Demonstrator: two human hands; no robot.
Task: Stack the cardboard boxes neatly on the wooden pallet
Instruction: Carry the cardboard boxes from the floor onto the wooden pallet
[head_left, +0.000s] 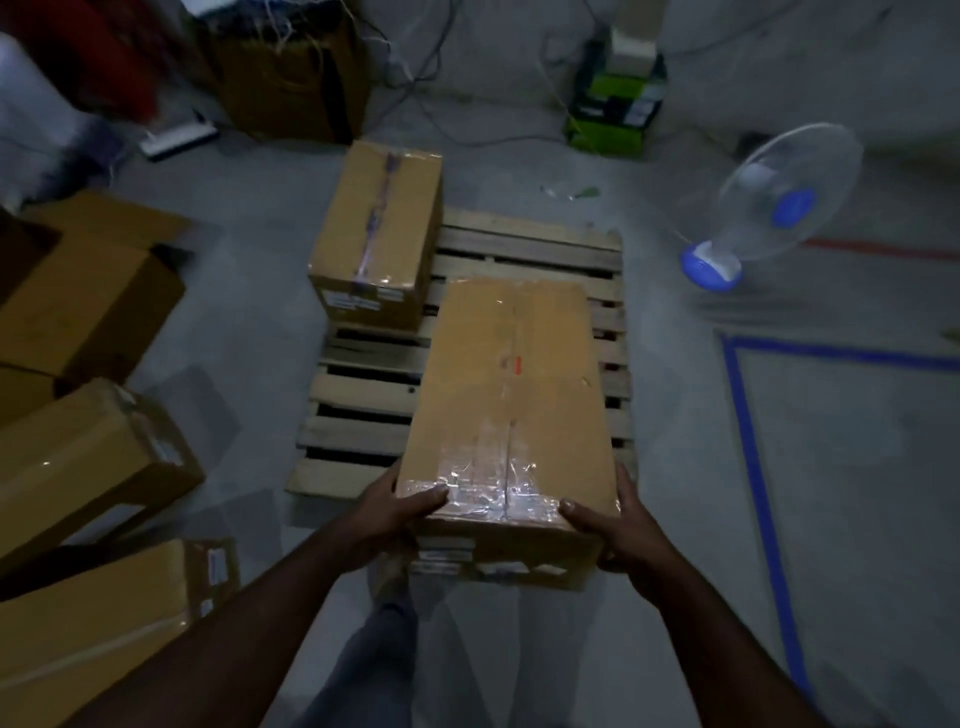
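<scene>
While both hands carry it, a long cardboard box (506, 415) hangs over the right half of the wooden pallet (363, 395), its near end past the pallet's near edge. The left hand (400, 512) grips the near left corner, thumb laid on the taped top; the right hand (613, 525) grips the near right corner likewise. A second box (376, 234) stands at the pallet's far left corner, overhanging that edge. More boxes (88, 457) wait on the floor to the left; a fan (774, 208) stands to the right. Risks, as judged: glossy tape under the thumbs may let the grip slip, and lowering askew would leave the box overhanging the near or right edge, spoiling a neat stack.
</scene>
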